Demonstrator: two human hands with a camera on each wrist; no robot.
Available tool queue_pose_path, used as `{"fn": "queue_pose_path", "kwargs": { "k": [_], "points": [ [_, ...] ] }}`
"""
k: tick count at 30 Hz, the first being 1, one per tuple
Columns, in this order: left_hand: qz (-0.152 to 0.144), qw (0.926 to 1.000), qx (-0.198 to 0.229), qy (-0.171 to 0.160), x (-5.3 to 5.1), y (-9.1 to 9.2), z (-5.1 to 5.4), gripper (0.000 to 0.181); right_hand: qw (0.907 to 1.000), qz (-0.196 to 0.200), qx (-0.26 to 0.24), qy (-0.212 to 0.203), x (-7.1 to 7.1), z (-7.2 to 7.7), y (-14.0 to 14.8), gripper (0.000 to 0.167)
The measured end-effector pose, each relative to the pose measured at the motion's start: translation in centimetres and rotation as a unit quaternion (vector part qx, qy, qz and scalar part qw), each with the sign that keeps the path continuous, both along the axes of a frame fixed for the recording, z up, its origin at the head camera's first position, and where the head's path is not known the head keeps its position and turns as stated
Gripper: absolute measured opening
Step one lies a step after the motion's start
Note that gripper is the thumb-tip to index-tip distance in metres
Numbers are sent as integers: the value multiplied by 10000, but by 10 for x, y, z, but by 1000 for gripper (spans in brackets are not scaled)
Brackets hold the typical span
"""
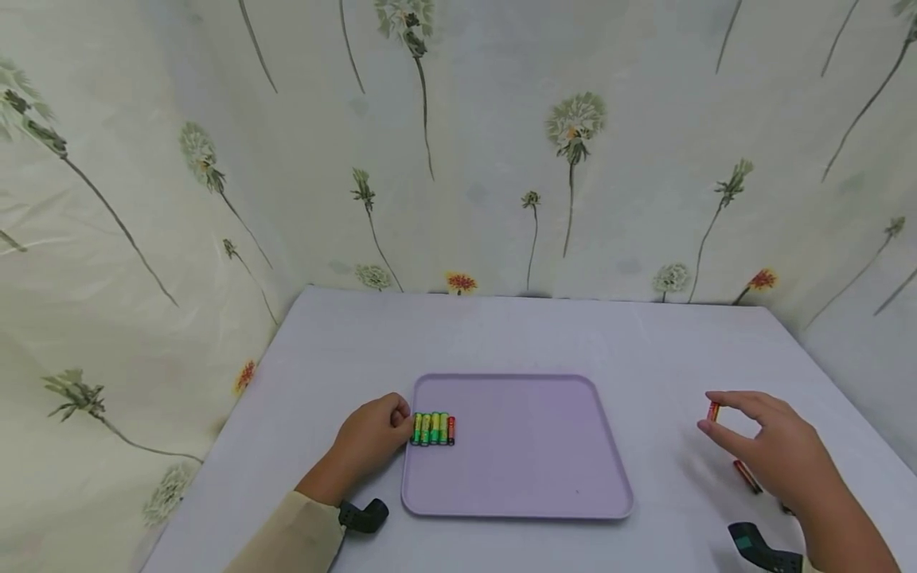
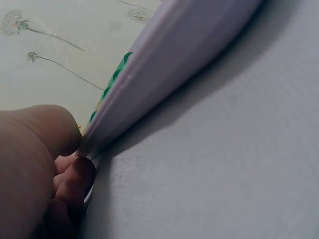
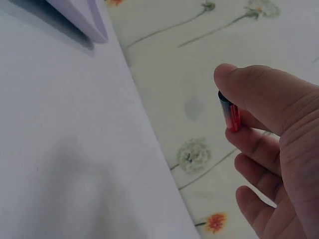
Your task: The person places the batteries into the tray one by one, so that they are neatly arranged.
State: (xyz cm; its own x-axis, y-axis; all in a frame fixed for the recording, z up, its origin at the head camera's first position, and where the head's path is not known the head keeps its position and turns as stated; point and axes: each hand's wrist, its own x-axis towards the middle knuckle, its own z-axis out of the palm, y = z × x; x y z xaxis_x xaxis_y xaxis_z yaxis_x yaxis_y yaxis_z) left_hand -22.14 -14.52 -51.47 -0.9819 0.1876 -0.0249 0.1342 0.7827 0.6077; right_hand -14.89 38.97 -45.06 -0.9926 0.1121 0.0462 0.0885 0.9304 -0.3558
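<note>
- My left hand (image 1: pixel 368 436) pinches the purple rectangular tray (image 1: pixel 530 450) at nine o'clock, beside four green-and-yellow cylindrical batteries (image 1: pixel 434 429).
- Off at three o'clock, my right hand (image 1: pixel 781 446) pinches a red-and-black cylindrical battery (image 3: pixel 231 114).

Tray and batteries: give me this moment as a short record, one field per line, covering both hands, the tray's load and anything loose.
Left hand: pinches the left edge of the tray
Right hand: pinches a held battery, red and dark, raised to the right of the tray
Tray load: one row by the left edge, four green batteries and one red battery at the right end
Loose: a red-and-black battery on the table
Unclear: a dark item, mostly hidden by the right hand
</note>
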Motion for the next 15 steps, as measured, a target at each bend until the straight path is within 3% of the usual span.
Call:
{"fn": "queue_pose_path", "kwargs": {
  "k": [15],
  "points": [
    [-49,10000,20,-34,-1,0,1,11,9977,530,-241,337,-19,4,-37,68]
  ]
}}
